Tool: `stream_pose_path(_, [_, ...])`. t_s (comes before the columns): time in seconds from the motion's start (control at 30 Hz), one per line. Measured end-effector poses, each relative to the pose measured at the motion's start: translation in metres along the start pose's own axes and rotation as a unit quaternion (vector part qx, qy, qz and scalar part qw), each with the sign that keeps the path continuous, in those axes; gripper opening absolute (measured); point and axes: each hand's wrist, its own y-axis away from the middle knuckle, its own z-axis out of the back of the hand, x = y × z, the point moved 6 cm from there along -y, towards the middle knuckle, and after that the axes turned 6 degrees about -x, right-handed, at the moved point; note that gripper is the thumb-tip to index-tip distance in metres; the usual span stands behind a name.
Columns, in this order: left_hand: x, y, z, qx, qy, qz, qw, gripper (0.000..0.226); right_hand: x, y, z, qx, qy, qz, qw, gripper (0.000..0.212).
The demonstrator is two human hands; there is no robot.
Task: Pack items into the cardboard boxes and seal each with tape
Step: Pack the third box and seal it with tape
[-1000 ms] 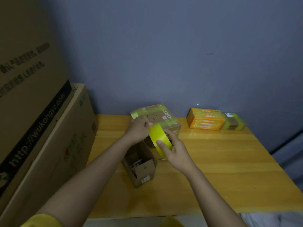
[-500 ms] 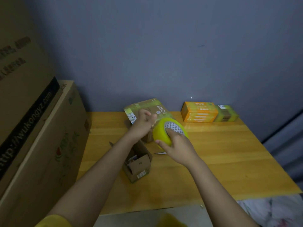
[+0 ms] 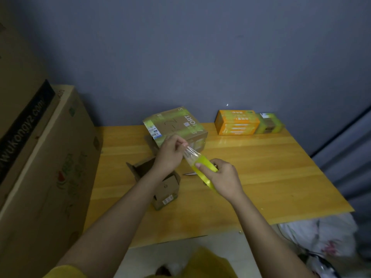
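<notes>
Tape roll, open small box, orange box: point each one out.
Tape roll point(image 3: 203, 171), head view, on its yellow outer face.
Open small box point(image 3: 167, 189), head view, on its front flap.
Orange box point(image 3: 236, 123), head view, on its front side.

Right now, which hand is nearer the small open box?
Left. The left hand hangs right above the small open box, its forearm crossing it, pinching the tape end. The right hand grips the tape roll off to the box's right.

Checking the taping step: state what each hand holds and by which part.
Right hand grips the yellow tape roll around its rim; left hand pinches the tape's pulled-out free end.
</notes>
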Motion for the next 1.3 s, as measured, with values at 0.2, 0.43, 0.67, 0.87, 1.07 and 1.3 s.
stream_pose_path(0.2, [0.038,0.023,0.001,0.029,-0.003,0.057,0.998,0.013,-0.026,0.017,-0.033,0.048,0.008,-0.084,0.995,0.053])
stream_pose_path(0.43, [0.075,0.043,0.014,0.069,-0.106,0.03,0.992,0.02,-0.055,0.049,-0.085,0.068,0.025,-0.131,0.989,0.06])
stream_pose_path(0.67, [0.105,0.046,0.016,0.104,-0.239,0.068,0.963,0.01,-0.061,0.06,-0.12,0.086,0.058,-0.158,0.982,0.054])
stream_pose_path(0.87, [0.115,0.042,0.009,0.116,-0.234,0.122,0.957,0.012,-0.07,0.064,-0.129,0.075,0.074,-0.167,0.98,0.051])
stream_pose_path(1.07, [0.123,0.038,-0.001,0.133,-0.181,0.142,0.964,0.013,-0.073,0.061,-0.137,0.085,0.079,-0.195,0.974,0.053])
stream_pose_path(1.3, [0.125,0.037,-0.004,0.126,-0.155,0.157,0.967,0.022,-0.078,0.058,-0.144,0.102,0.089,-0.22,0.966,0.059])
